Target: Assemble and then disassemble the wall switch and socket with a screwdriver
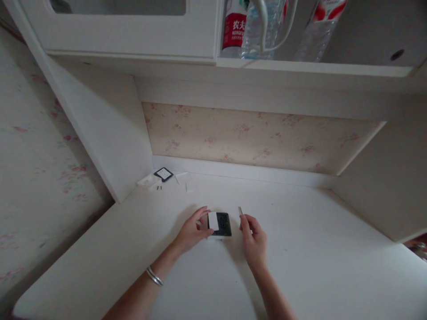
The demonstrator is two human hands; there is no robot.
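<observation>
A small wall switch and socket panel (224, 224), black with a white rocker plate on its left half, lies on the white desk with a white base showing beneath it. My left hand (195, 229) grips its left side, thumb at the near edge and fingers at the far edge. To the right, apart from the panel, my right hand (253, 238) is closed around a thin metal rod-like tool (240, 210). Its tip points up and away; the rest is hidden in the fingers, so its exact kind cannot be made out.
At the desk's back left lie a black frame with a white centre (163, 174), a white box-like piece (149, 181), two small dark screws (159, 188) and thin white scraps (182, 177). Plastic bottles (234, 31) and a white cable (264, 26) occupy the overhead shelf (310, 66).
</observation>
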